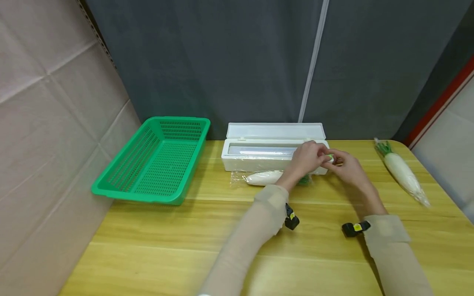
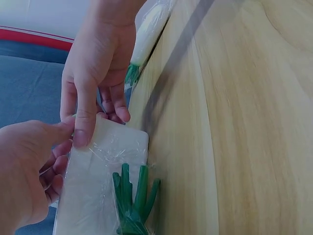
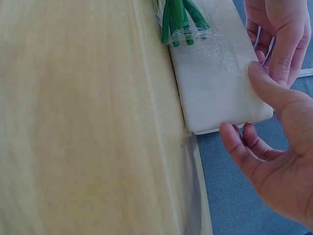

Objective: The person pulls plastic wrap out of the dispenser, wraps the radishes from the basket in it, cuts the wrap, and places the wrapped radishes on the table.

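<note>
A white cling film dispenser box stands with its lid raised and a film roll inside. Film hangs over its front wall. My left hand is at the box's right end, thumb and fingers pinching around a small green piece, probably the film cutter's slider, mostly hidden by fingers. My right hand grips the end corner, thumb on the front edge and fingertips at the end face. A white radish in clear film lies against the box front, its green stalks toward the right end.
A green plastic basket sits on the left of the wooden table. Another film-wrapped white radish lies at the right, near the table edge. A dark grey curtain hangs just behind the box.
</note>
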`<state>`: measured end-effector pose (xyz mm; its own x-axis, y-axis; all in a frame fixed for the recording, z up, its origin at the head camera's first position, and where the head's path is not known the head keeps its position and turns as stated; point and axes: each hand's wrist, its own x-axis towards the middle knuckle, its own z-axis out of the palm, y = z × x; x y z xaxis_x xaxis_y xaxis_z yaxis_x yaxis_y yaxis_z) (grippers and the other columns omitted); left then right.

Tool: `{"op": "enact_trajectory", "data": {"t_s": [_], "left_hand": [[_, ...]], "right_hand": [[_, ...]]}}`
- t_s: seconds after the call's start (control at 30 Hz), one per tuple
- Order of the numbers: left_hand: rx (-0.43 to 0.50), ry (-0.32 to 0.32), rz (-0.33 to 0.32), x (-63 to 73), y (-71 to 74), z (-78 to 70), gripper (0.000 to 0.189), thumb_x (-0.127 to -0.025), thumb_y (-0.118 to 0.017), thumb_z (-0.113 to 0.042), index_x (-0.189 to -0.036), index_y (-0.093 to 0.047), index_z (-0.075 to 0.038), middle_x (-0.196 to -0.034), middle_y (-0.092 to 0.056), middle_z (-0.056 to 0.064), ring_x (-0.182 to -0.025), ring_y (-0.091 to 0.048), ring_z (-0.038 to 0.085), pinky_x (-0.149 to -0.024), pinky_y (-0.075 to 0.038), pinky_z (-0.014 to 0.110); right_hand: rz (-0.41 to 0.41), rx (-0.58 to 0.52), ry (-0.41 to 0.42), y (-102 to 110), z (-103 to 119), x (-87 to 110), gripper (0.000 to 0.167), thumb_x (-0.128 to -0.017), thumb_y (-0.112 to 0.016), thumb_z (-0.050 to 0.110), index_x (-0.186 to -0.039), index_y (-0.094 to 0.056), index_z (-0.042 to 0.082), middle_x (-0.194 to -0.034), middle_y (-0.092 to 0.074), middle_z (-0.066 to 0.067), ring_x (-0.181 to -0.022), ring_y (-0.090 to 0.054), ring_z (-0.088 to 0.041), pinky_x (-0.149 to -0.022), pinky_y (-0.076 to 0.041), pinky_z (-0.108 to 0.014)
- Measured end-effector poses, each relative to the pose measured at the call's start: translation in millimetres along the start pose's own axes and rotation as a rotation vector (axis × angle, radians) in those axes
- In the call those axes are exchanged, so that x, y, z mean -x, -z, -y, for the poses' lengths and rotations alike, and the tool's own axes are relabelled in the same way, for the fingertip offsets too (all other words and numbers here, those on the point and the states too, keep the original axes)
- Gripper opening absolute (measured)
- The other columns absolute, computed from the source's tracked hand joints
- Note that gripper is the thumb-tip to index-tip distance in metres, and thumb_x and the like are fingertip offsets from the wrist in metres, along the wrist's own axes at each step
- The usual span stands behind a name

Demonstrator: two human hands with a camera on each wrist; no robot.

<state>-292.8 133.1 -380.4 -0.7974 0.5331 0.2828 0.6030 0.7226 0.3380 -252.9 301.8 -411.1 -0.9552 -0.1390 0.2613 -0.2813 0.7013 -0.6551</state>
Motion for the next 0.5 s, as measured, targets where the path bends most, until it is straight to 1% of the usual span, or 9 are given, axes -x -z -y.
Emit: {"op": "enact_trajectory", "data": {"t_s": [0.07, 0.1, 0.2, 0.3, 0.37, 0.5], "left_hand": [[-0.004, 0.018, -0.008, 0.0, -0.5, -1.5, 0.018, -0.097, -0.069, -0.036, -0.109, -0.077, -0.025, -0.093, -0.063, -0.010, -0.085, -0.057, 0.002, -0.071, -0.045, 0.016], [-0.003, 0.026, -0.009, -0.2, -0.8, -2.1, 0.018, -0.097, -0.069, -0.036, -0.109, -0.077, -0.025, -0.093, -0.063, -0.010, -0.086, -0.057, 0.003, -0.071, -0.045, 0.016], [0.018, 0.066, -0.008, -0.9, -1.0, -3.9, 0.018, -0.097, -0.070, -0.035, -0.109, -0.078, -0.024, -0.096, -0.067, -0.012, -0.088, -0.060, 0.002, -0.073, -0.047, 0.015], [0.046, 0.107, -0.005, -2.0, -1.1, -4.9, 0.017, -0.095, -0.072, -0.034, -0.107, -0.078, -0.024, -0.097, -0.070, -0.013, -0.090, -0.062, 0.003, -0.074, -0.047, 0.016], [0.066, 0.132, -0.005, -2.4, -1.6, -4.9, 0.015, -0.095, -0.073, -0.033, -0.105, -0.079, -0.024, -0.096, -0.071, -0.014, -0.090, -0.062, 0.003, -0.073, -0.047, 0.015], [0.093, 0.158, -0.014, -2.3, -2.9, -3.7, 0.009, -0.095, -0.073, -0.031, -0.098, -0.079, -0.025, -0.096, -0.071, -0.014, -0.090, -0.063, 0.003, -0.071, -0.047, 0.016]], "right_hand": [[0.007, -0.001, -0.008, 0.3, 0.4, -0.3, 0.046, -0.098, -0.070, 0.021, -0.136, -0.058, -0.002, -0.107, -0.064, -0.024, -0.098, -0.063, -0.042, -0.075, -0.051, -0.033], [0.011, -0.005, -0.014, 0.6, 1.0, -0.1, 0.047, -0.098, -0.069, 0.022, -0.137, -0.058, -0.002, -0.109, -0.064, -0.025, -0.098, -0.063, -0.041, -0.075, -0.051, -0.034], [0.025, -0.014, -0.023, 1.2, 1.9, -0.1, 0.050, -0.098, -0.069, 0.025, -0.138, -0.057, -0.002, -0.113, -0.064, -0.027, -0.097, -0.063, -0.040, -0.074, -0.050, -0.030], [0.026, -0.018, -0.014, 1.4, 2.0, 0.0, 0.049, -0.098, -0.069, 0.025, -0.138, -0.058, -0.002, -0.113, -0.065, -0.027, -0.094, -0.063, -0.037, -0.071, -0.048, -0.024], [0.023, -0.013, 0.000, 0.9, 1.1, -0.4, 0.049, -0.098, -0.069, 0.025, -0.137, -0.059, -0.002, -0.110, -0.066, -0.025, -0.090, -0.062, -0.034, -0.068, -0.047, -0.023], [0.007, -0.011, 0.024, 0.1, 1.2, -0.1, 0.047, -0.097, -0.071, 0.025, -0.135, -0.061, -0.001, -0.109, -0.068, -0.024, -0.088, -0.063, -0.031, -0.067, -0.047, -0.021]]}}
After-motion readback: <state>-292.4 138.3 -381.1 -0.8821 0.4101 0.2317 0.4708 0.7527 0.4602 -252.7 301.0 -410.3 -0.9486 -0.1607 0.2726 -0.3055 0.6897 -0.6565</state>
